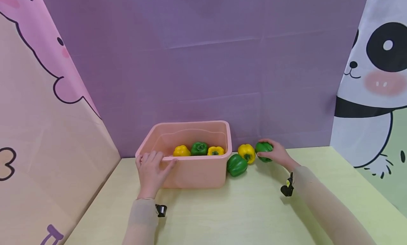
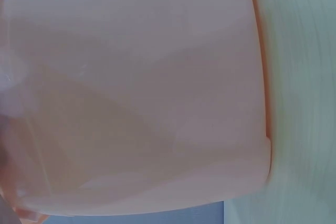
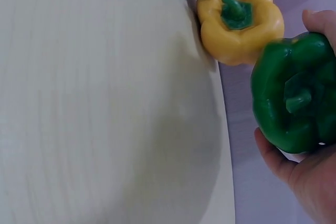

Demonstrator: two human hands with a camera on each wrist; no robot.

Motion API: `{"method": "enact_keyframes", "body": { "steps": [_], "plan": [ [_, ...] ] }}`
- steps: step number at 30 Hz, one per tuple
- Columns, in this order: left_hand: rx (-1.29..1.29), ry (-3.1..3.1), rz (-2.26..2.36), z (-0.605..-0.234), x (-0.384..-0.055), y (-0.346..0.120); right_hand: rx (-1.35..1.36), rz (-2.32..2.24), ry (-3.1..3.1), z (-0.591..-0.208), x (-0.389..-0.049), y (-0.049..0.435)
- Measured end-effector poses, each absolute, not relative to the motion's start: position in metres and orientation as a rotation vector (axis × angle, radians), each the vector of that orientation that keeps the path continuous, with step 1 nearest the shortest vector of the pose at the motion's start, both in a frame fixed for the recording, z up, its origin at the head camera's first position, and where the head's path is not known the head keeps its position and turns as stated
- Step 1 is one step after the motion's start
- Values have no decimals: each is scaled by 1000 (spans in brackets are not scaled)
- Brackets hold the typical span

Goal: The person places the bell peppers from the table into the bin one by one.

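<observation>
My left hand (image 1: 150,172) grips the near rim of a pink plastic bin (image 1: 194,172) at its left corner, fingers hooked over the edge. The bin's smooth wall (image 2: 142,87) fills most of the left wrist view. Inside lie a yellow bell pepper (image 1: 181,151), a green one (image 1: 199,148) and another yellow one (image 1: 216,151), partly hidden by the near wall. Right of the bin, my right hand (image 1: 277,153) holds a green bell pepper (image 3: 294,95) between thumb and fingers, its stem facing the wrist camera. A yellow bell pepper (image 3: 241,22) is just beside it.
Another green bell pepper (image 1: 237,165) lies against the bin's right side, near the yellow one. The pale wooden table (image 1: 229,213) ends at a purple backdrop (image 1: 203,61). Printed cartoon panels (image 1: 378,96) stand at both sides.
</observation>
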State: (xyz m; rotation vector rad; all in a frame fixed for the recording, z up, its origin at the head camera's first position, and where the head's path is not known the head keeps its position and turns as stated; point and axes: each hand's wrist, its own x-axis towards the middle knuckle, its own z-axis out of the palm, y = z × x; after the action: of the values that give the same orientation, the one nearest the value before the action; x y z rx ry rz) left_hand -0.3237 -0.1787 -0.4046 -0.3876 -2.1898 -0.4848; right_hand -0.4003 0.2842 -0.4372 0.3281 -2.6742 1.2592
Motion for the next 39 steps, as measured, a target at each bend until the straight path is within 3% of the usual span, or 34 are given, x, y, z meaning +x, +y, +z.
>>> {"method": "enact_keyframes", "body": {
  "steps": [39],
  "plan": [
    [-404, -2166, -501, -405, -325, -179, 446, 1400, -2607, -387, -392, 251]
  ]
}}
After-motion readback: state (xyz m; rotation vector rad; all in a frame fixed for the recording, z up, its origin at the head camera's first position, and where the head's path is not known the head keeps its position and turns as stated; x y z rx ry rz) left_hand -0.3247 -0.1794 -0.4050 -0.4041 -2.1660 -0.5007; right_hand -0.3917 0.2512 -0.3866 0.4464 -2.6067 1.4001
